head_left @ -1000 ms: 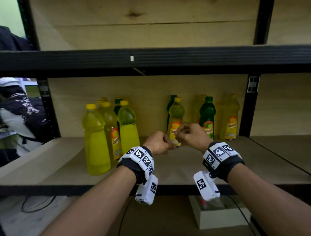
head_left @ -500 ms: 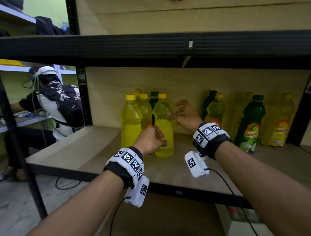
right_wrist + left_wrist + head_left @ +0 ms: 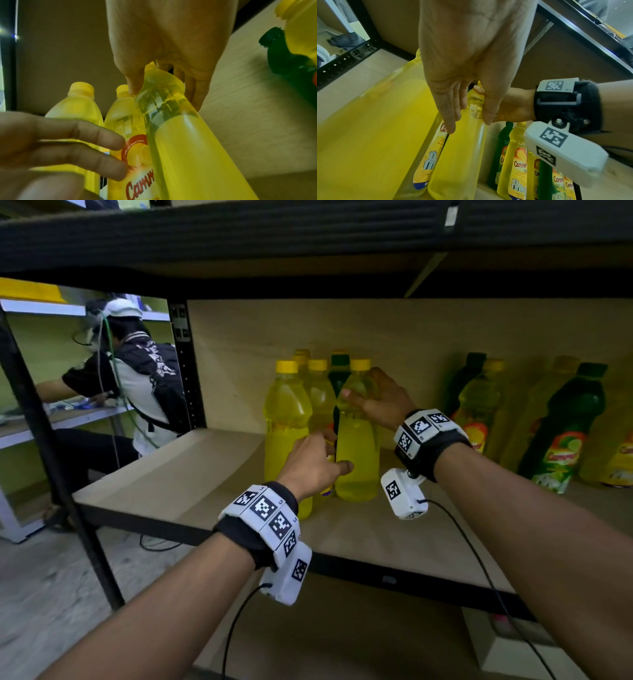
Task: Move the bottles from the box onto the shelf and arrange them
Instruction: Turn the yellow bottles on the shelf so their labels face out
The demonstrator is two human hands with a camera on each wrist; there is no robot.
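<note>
Several yellow bottles stand in a cluster at the left of the wooden shelf point(image 3: 171, 474). My right hand point(image 3: 363, 386) grips the front-right yellow bottle point(image 3: 358, 446) by its shoulder, thumb on one side and fingers round the other; in the right wrist view the right hand point(image 3: 163, 97) wraps the clear upper part of that bottle point(image 3: 180, 142). My left hand point(image 3: 329, 453) is lower down with straight fingers. In the left wrist view the left hand point(image 3: 469, 125) reaches between this bottle point(image 3: 457, 155) and a labelled yellow bottle point(image 3: 435, 148), its thumb on the gripped one.
A second group of green and yellow bottles point(image 3: 565, 422) stands to the right on the same shelf. A black upright post point(image 3: 186, 364) bounds the shelf at left, and a person with a backpack point(image 3: 147, 385) is beyond it. The upper shelf beam point(image 3: 308, 237) hangs overhead. A white box point(image 3: 507, 648) sits below.
Both hands have moved from the middle of the shelf to the left cluster. My right hand has closed round the front-right bottle's shoulder. My left hand has uncurled and reached the bottles' bodies.
</note>
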